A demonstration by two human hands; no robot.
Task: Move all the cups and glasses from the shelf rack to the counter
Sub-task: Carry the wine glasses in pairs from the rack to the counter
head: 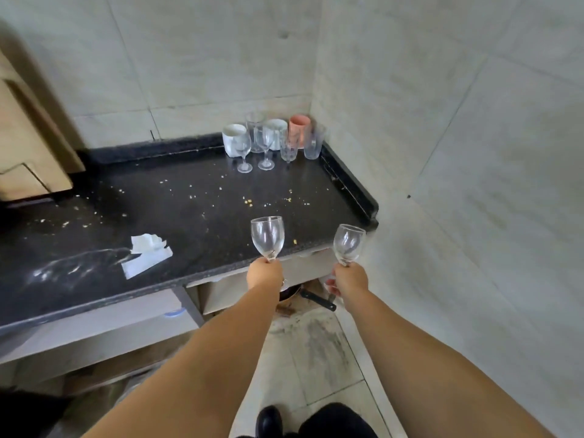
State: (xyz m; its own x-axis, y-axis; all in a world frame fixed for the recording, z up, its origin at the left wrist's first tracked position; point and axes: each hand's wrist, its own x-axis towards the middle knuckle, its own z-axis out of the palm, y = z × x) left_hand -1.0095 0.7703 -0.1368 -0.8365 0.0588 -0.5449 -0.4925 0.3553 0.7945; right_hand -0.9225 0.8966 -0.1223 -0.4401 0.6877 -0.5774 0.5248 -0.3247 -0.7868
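Counter: a black speckled stone counter (196,197) runs from the left edge to a tiled corner, its surface dotted with pale crumbs.
Near-left area: torn white paper scraps (147,254) lie close to the counter's front edge, beside a wet smear.
Far-right corner: a white ceramic mug (233,135), two clear stemmed wine glasses (244,153), a second white mug (275,128), a clear cut-glass tumbler (289,150), a pink cup (299,126) and a clear plain tumbler (313,143) stand upright, clustered against the wall.
Left hand: the left hand (264,273) grips the stem of a clear empty wine glass (267,237), held upright over the counter's front edge.
Right hand: the right hand (349,279) grips the stem of a second clear wine glass (348,243), tilted slightly, just beyond the counter's near-right corner.
Below the counter: a dark pan handle (317,300) shows between the hands.
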